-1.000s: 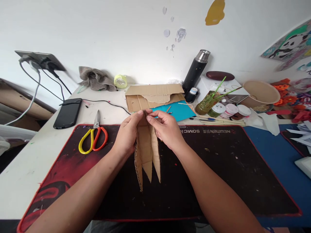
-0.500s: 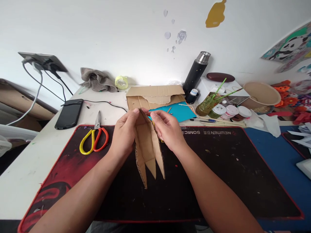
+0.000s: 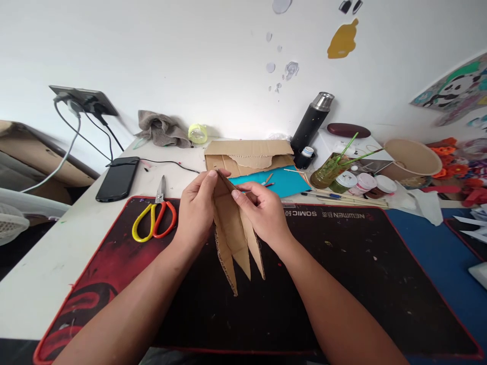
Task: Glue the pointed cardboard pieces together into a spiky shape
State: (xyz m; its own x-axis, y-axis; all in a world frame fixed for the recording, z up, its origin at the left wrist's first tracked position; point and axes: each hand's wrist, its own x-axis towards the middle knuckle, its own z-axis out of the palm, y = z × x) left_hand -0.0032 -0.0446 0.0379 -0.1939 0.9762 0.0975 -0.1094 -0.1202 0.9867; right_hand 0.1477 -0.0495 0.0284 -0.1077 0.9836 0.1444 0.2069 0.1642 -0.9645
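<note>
Between my two hands is a folded piece of brown cardboard (image 3: 233, 230), its three pointed ends hanging toward me over the dark desk mat (image 3: 342, 284). My left hand (image 3: 200, 203) pinches its upper left edge, thumb on top. On the upper right edge, my right hand (image 3: 262, 205) grips with thumb and fingers; part of the fingers is hidden behind the cardboard. Scissors (image 3: 155, 218) with one yellow and one red handle lie left of my left hand, blades pointing away.
Behind my hands lie a larger cardboard piece (image 3: 251, 148) and a blue sheet (image 3: 283, 186). A black flask (image 3: 310, 121), a jar with brushes (image 3: 323, 172) and paint pots (image 3: 364, 183) stand at the back right. A phone (image 3: 117, 180) and cloth (image 3: 162, 129) are on the left.
My right hand has slid slightly down the cardboard's right edge toward me. My left hand keeps its hold. The whole view has shifted a little.
</note>
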